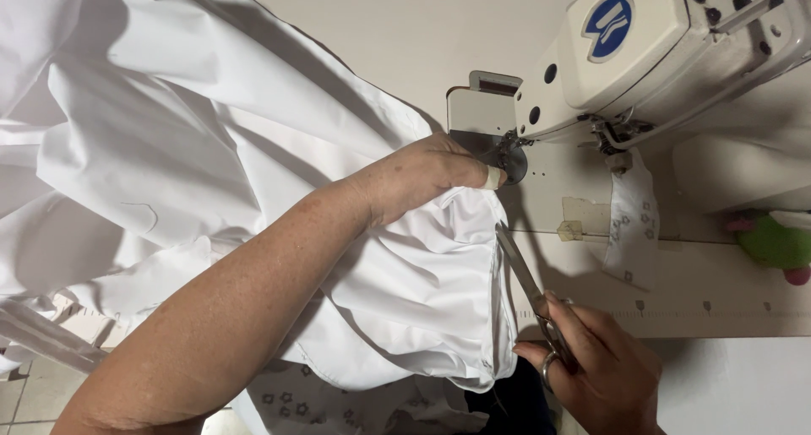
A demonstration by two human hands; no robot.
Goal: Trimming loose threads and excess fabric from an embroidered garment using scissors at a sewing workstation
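A large white garment [169, 139] lies bunched across the sewing table. My left hand [422, 177] presses its gathered edge down beside the presser foot [511, 156] of a cream sewing machine [659, 55]; one fingertip wears a pale bandage. My right hand [596, 367], at the bottom right, grips metal scissors [524, 274]. Their blades point up along the garment's right hem, touching or nearly touching the cloth edge.
A strip of white patterned cloth [634, 215] hangs from the machine head. A green and pink soft toy [773, 241] lies at the right edge. A ruler scale [701, 307] runs along the table front. Patterned fabric [304, 401] shows below the garment.
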